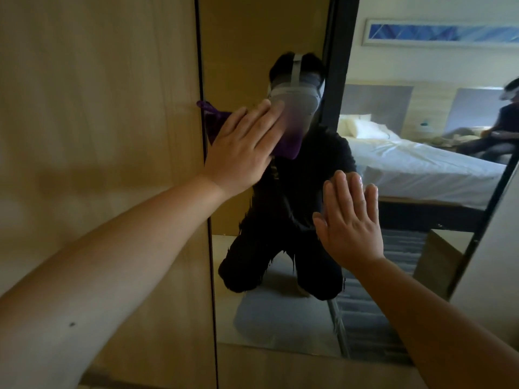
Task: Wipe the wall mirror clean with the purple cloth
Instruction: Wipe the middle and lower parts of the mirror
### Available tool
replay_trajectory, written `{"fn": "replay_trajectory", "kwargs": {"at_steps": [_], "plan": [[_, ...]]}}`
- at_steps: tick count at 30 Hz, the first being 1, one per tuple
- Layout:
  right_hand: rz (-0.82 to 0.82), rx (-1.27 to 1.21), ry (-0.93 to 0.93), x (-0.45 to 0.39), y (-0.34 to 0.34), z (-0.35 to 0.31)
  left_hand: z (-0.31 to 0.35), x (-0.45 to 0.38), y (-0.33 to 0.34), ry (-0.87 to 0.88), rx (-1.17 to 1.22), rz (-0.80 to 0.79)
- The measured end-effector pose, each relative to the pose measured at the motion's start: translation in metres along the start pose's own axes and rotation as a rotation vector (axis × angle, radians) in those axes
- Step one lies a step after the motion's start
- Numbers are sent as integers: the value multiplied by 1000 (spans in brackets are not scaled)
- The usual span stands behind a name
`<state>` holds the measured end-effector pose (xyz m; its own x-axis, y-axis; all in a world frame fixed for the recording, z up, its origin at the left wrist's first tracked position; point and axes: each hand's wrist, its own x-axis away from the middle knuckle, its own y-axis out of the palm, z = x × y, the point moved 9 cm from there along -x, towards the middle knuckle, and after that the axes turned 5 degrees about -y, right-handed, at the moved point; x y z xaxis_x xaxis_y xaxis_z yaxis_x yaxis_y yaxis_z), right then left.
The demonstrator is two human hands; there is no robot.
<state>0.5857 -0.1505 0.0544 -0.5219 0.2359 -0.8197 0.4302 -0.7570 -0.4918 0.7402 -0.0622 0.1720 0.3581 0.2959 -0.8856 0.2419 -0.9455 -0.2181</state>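
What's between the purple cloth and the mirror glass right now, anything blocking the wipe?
Nothing visible. The left hand presses the purple cloth flat against the mirror near its left edge. The right hand lies flat on the glass lower right, in the cloth's way only if the wipe goes there.

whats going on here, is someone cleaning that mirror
Yes. A person kneeling in front of the wall mirror presses a purple cloth flat against the glass with the left hand, near the mirror's left edge. The right hand rests open on the glass lower down, fingers straight, holding nothing. The mirror reflects a bed behind them.
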Motion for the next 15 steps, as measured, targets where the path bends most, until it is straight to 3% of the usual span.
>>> {"fn": "replay_trajectory", "kwargs": {"at_steps": [9,15], "plan": [[120,-27,-17,2,3,1,61,169,39,105,40,-33],[129,-24,-16,2,4,1,87,280,70,162,-42,-187]]}}
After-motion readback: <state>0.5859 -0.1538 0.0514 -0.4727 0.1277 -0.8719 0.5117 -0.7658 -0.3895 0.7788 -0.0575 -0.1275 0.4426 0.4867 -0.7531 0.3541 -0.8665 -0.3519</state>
